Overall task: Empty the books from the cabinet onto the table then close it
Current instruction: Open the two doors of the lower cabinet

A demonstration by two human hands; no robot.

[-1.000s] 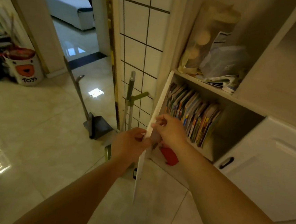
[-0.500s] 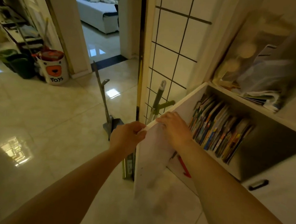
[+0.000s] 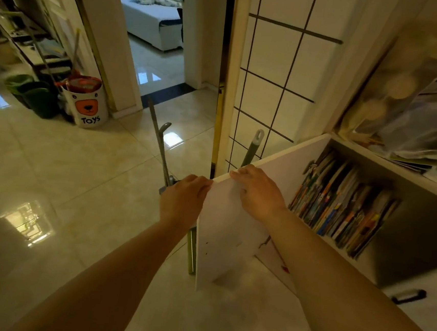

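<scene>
Both hands are on the top edge of the open cabinet door (image 3: 230, 220): the left hand (image 3: 183, 202) is curled around the outer corner, and the right hand (image 3: 258, 193) lies flat with its fingers over the edge. Neither holds a book. The books (image 3: 341, 204) stand leaning in a row inside the cabinet (image 3: 372, 159). The door may hit the dustpan handle (image 3: 160, 149) and the mop handle (image 3: 252, 150) just behind it and knock them down. The leaning books may slide over when one is pulled out.
</scene>
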